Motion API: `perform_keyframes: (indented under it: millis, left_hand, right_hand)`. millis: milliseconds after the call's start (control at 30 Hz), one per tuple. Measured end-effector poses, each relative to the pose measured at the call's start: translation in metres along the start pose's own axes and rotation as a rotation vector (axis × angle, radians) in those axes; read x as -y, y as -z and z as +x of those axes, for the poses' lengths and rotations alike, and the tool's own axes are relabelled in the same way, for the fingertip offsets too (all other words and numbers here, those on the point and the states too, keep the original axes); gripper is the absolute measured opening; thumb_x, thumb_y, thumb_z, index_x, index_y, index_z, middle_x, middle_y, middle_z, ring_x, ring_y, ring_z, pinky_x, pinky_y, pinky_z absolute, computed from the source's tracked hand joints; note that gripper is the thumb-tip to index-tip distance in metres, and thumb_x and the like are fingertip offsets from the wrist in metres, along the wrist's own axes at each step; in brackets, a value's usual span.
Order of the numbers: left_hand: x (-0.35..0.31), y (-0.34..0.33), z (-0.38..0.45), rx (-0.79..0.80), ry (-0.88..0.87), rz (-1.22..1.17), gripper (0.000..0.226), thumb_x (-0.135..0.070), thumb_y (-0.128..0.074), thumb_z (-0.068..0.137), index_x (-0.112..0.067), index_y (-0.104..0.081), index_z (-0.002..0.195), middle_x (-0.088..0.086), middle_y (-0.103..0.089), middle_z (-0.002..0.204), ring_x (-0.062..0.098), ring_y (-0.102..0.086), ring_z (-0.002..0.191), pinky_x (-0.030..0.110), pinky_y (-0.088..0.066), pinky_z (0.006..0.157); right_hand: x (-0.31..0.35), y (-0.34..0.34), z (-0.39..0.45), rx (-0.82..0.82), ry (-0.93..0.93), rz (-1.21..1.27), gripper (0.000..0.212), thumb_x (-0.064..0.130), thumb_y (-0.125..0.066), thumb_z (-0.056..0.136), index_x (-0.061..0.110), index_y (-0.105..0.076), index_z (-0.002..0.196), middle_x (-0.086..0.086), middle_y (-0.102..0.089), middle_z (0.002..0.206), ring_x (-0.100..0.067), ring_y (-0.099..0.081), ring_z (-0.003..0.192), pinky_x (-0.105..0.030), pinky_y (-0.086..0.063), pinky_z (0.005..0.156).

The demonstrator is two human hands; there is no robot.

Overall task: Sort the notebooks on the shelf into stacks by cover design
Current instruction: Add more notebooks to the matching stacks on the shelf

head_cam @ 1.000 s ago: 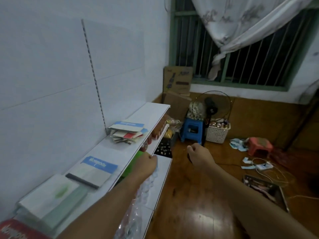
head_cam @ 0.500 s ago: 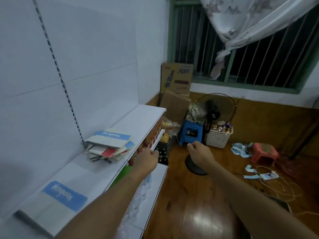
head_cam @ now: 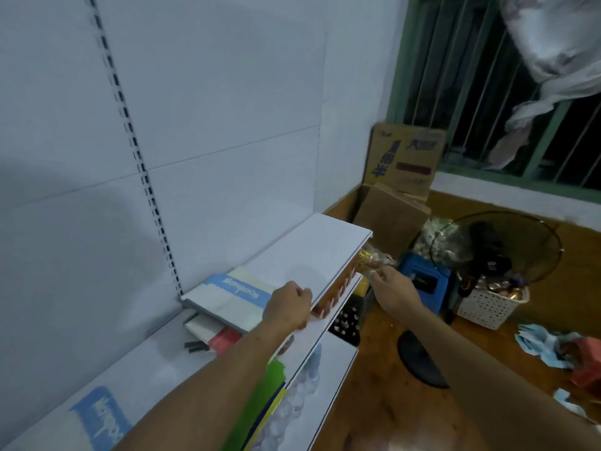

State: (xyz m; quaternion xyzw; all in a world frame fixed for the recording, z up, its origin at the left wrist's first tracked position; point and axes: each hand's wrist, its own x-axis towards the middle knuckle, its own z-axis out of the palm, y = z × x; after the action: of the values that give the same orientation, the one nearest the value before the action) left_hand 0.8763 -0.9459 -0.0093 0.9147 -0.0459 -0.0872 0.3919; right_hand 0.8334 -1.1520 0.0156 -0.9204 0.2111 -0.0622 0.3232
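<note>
A loose pile of notebooks lies on the white top shelf (head_cam: 312, 249), against the back panel. Its top notebook (head_cam: 227, 297) is white with a blue band across the cover. A red-covered notebook (head_cam: 224, 340) sticks out underneath. Another blue-banded notebook (head_cam: 97, 415) lies alone at the shelf's near end. My left hand (head_cam: 287, 307) is at the near right corner of the top notebook with its fingers curled, and it hides that corner, so a grip cannot be made out. My right hand (head_cam: 395, 292) hangs in the air beyond the shelf's front edge, loosely curled and holding nothing.
Lower shelves hold packaged goods, among them a green packet (head_cam: 270, 392). On the wooden floor to the right stand a black crate (head_cam: 351, 317), a blue stool (head_cam: 426, 281), a fan (head_cam: 494, 249), a white basket (head_cam: 487, 307) and cardboard boxes (head_cam: 406, 164).
I have moved along the shelf toward the pile. My left hand has reached forward from the shelf's front edge to the corner of the top notebook. My right hand stays in the air.
</note>
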Motion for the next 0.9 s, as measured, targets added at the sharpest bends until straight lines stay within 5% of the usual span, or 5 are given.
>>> perform_keyframes:
  millis: [233, 367, 567, 900]
  left_hand:
    - [0.050, 0.034, 0.052, -0.228, 0.286, 0.004, 0.032, -0.033, -0.042, 0.096, -0.008, -0.052, 0.113, 0.011, -0.061, 0.103, 0.027, -0.058, 0.090, 0.032, -0.045, 0.074]
    - [0.080, 0.050, 0.050, -0.397, 0.506, 0.000, 0.041, -0.032, -0.047, 0.089, -0.005, -0.045, 0.120, 0.013, -0.058, 0.117, 0.031, -0.059, 0.105, 0.034, -0.048, 0.083]
    - [0.097, 0.032, 0.035, -0.419, 0.647, -0.142, 0.037, -0.034, -0.056, 0.088, -0.004, -0.064, 0.108, 0.009, -0.067, 0.110, 0.022, -0.065, 0.097, 0.021, -0.048, 0.073]
    - [0.097, 0.019, 0.030, -0.556, 0.752, -0.313, 0.045, -0.020, -0.064, 0.088, -0.001, -0.043, 0.123, 0.016, -0.057, 0.124, 0.027, -0.058, 0.111, 0.033, -0.052, 0.089]
  right_hand:
    - [0.056, -0.085, 0.088, 0.274, 0.212, 0.008, 0.034, 0.040, -0.040, 0.098, 0.013, -0.055, 0.110, -0.008, -0.063, 0.101, -0.024, -0.059, 0.089, -0.028, -0.040, 0.070]
    - [0.095, -0.135, 0.110, 0.415, 0.384, -0.008, 0.031, 0.035, -0.045, 0.096, 0.011, -0.062, 0.108, -0.006, -0.066, 0.096, -0.023, -0.060, 0.094, -0.026, -0.039, 0.073]
    - [0.115, -0.199, 0.117, 0.636, 0.549, -0.225, 0.039, 0.033, -0.043, 0.097, 0.003, -0.058, 0.118, -0.018, -0.058, 0.122, -0.031, -0.054, 0.113, -0.031, -0.042, 0.091]
    - [0.129, -0.223, 0.091, 0.655, 0.479, -0.246, 0.045, 0.035, -0.048, 0.093, -0.001, -0.046, 0.119, -0.021, -0.049, 0.123, -0.037, -0.048, 0.117, -0.038, -0.038, 0.099]
